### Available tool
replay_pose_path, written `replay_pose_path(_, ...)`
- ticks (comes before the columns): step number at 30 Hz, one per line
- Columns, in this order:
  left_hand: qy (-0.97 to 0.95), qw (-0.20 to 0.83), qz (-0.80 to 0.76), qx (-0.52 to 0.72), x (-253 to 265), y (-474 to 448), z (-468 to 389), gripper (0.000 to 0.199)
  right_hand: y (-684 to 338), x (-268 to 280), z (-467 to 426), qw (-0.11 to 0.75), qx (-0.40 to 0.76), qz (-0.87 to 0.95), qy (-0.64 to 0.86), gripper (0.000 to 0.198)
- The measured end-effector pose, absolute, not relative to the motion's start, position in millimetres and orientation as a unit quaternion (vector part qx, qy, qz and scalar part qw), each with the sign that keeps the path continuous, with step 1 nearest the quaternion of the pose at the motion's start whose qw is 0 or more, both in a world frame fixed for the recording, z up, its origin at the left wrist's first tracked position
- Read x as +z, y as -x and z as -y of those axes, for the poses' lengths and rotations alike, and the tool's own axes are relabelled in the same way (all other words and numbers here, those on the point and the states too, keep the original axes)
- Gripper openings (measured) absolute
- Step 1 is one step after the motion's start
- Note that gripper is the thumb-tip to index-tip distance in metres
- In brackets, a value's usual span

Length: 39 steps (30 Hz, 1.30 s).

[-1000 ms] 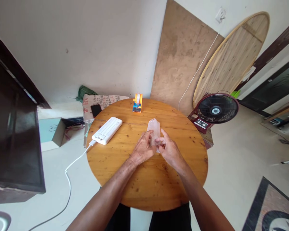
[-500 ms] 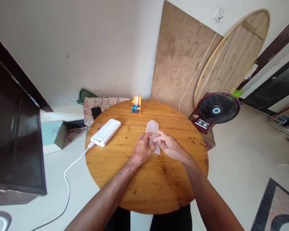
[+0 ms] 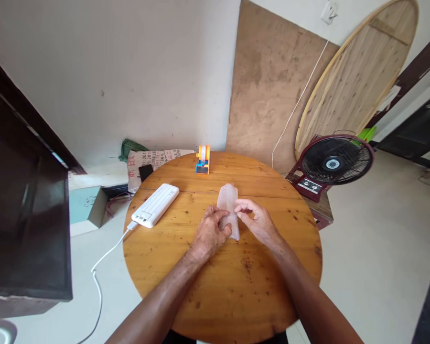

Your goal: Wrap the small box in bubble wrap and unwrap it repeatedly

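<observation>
A small clear plastic bag is pinched low on the round wooden table, its lower part between the closed fingers of the left hand and its side edge by the right hand. Farther off, a white power bank is seen to the left and an orange tape dispenser at the far rim, both well apart from the bag.

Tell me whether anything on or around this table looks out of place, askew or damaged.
Nothing stands out. Both hands, left hand and right hand, hold a translucent plastic piece over the round table. The white power bank lies flat with its cable trailing off the edge; the orange tape dispenser stands upright.
</observation>
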State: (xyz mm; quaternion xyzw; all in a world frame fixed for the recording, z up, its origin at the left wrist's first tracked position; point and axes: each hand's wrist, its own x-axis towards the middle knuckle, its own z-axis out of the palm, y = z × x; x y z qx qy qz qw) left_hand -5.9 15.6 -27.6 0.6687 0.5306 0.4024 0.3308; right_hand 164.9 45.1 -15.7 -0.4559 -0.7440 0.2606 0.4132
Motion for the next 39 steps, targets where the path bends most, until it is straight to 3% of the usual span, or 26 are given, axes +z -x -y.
replay_pose_path(10,-0.787,0.187,-0.548,0.213,4,10,-25,0.034,-165,-26,-48,0.35,0.206,0.792,0.456,0.029)
replay_pose_path(21,-0.774,0.28,-0.497,0.276,-10,16,-33,0.03,-170,-12,-36,0.36,0.201,0.777,0.476,0.028)
replay_pose_path(28,-0.771,0.307,-0.484,0.278,-5,19,-34,0.027,-170,10,-7,0.209,0.175,0.865,0.422,0.059)
replay_pose_path(39,-0.76,0.328,-0.468,0.309,-11,22,-37,0.02,-156,-14,4,0.16,0.027,0.878,0.45,0.062)
